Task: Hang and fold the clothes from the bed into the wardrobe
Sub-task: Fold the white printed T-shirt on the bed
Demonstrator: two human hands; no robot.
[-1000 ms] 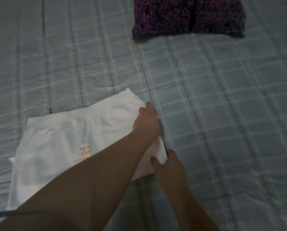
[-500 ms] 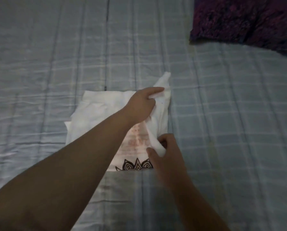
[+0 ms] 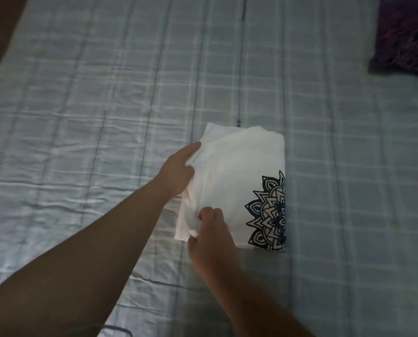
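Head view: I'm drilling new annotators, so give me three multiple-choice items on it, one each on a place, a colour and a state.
1. Where in the view is the purple cloth? A. top right B. bottom left C. bottom centre
2. What colour is the print on the shirt? A. red B. black C. green
3. How is the shirt? A. hung up B. spread full length C. folded on the bed

1 A: it lies in the top right corner.
2 B: a black mandala shows at its right edge.
3 C: it is a compact rectangle, with the left hand and right hand gripping its left edge.
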